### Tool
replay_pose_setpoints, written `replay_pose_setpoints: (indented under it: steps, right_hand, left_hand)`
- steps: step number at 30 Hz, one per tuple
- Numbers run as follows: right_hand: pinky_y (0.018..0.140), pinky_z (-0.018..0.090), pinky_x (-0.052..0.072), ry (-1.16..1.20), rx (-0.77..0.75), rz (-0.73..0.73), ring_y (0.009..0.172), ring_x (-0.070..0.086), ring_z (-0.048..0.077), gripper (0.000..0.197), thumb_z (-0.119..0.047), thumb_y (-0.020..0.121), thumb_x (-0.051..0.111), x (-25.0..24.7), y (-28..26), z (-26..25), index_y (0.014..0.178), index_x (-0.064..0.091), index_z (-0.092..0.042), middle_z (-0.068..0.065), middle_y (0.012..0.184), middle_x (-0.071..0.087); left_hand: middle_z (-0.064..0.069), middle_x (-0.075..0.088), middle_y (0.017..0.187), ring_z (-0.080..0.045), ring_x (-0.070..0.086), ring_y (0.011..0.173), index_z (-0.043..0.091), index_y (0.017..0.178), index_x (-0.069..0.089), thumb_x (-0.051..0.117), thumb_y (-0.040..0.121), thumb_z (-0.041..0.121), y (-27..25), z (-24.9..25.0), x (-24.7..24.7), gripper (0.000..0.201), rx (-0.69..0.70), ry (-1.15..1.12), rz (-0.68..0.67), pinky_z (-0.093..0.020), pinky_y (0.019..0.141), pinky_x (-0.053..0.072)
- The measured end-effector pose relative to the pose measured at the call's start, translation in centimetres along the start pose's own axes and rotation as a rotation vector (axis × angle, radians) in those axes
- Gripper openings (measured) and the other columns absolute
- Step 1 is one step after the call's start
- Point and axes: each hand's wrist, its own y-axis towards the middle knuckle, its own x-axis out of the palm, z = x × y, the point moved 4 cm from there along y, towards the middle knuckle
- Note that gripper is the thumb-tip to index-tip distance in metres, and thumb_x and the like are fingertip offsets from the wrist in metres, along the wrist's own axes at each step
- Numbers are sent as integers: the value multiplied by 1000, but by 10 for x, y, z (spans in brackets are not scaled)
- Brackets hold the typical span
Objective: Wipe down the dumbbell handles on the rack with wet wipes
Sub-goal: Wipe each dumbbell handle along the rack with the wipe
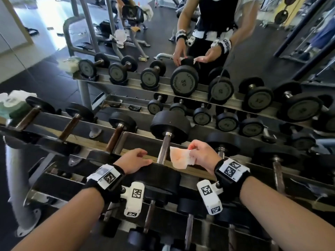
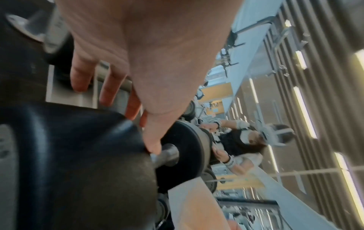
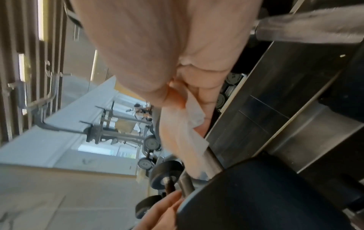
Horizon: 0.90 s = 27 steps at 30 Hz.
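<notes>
Wet wipe [image 1: 178, 159], white with orange-pink staining, pinched between thumb and fingers of right hand [image 1: 202, 153], hanging just right of the chrome handle [image 1: 164, 149] of the big dumbbell, not clearly touching it in head view; in right wrist view the wipe [image 3: 182, 132] drapes down over the handle [image 3: 213, 161] and looks to touch it. That dumbbell sits on the top tier of the rack [image 1: 101, 140], far head [image 1: 170, 123] toward the mirror, near head [image 1: 155, 175] at the front rail. Left hand [image 1: 133, 160] lies palm down on the near head just left of the handle, fingers loosely extended, holding nothing; left wrist view shows the thumb [image 2: 155, 140] on the rubber edge [image 2: 88, 155] beside the handle [image 2: 167, 154], other fingers spread and relaxed. Left of this dumbbell on the same tier, smaller dumbbells with brown rusty handles [image 1: 115, 137]. Far left of the rack, a green wipes pack [image 1: 13, 105] with white wipes bunched on top. Right of the handle, more dumbbells [image 1: 276, 156] with chrome handles. Beyond the rack a mirror [image 1: 181, 51] reflects rack, dumbbells and the person. Both wrists carry black straps with white marker-tagged camera units [image 1: 133, 201]
</notes>
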Motion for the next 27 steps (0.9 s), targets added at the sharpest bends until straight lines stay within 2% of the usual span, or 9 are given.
replay_pose_setpoints:
  steps: [3,5,9,11,13,16,21,24,27]
  right_hand:
    - [60,29,50,167,-73,-23,68,58,17,19,6,89,56,-15,-19,-9,82,62,-10,5,74,62]
    - [59,24,52,139,-126,-23,66,63,10,17,5,88,60,-26,-26,-14,87,62,-12,0,75,67]
    - [69,29,49,-31,-236,25,72,62,15,17,-4,83,71,-50,-38,-15,87,57,-14,4,78,69]
    - [69,23,50,-27,-286,9,72,64,11,17,-6,80,75,-59,-44,-11,81,62,-16,-1,75,69]
    - [70,23,51,3,-302,6,72,65,10,17,-5,78,77,-72,-47,-3,78,65,-18,-2,74,69]
    - [77,32,51,41,-318,48,77,64,16,13,-4,80,76,-100,-49,12,84,67,-13,7,84,70]
    - [89,45,53,197,-224,27,101,66,29,28,-22,86,75,-138,-52,51,109,63,-13,11,109,70]
    - [90,43,54,273,-118,-108,103,69,27,37,-21,84,76,-144,-51,73,116,60,-11,11,112,71]
    - [87,39,56,335,-56,-144,90,71,20,26,-12,85,73,-152,-46,88,108,65,-5,11,101,73]
  left_hand:
    - [5,63,126,-15,60,113,27,129,60,71,88,30,-9,44,4,43,171,64,4,-34,103,46]
    - [9,67,116,-11,63,107,32,123,64,68,91,28,-19,74,11,33,282,4,6,-32,98,49]
    - [19,71,98,4,64,92,44,107,66,67,91,30,-41,123,40,21,438,-75,-56,-14,79,48]
    - [20,72,96,0,66,92,45,99,67,70,90,26,-49,138,61,22,473,-73,-102,-15,82,50]
    - [14,75,92,-5,69,88,41,91,70,74,87,22,-51,148,81,19,463,-105,-91,-20,83,53]
    - [4,75,85,-7,67,76,32,81,72,77,84,18,-49,158,106,15,432,-221,-24,-24,73,51]
    - [-1,69,71,-10,65,65,2,96,63,69,88,6,-49,180,149,11,333,-489,23,-22,58,54]
    - [-5,70,73,-20,67,71,1,97,59,66,90,1,-51,192,174,10,279,-624,36,-36,67,58]
    - [-20,68,82,-29,65,74,6,92,57,67,89,2,-53,197,191,11,222,-675,96,-46,75,56]
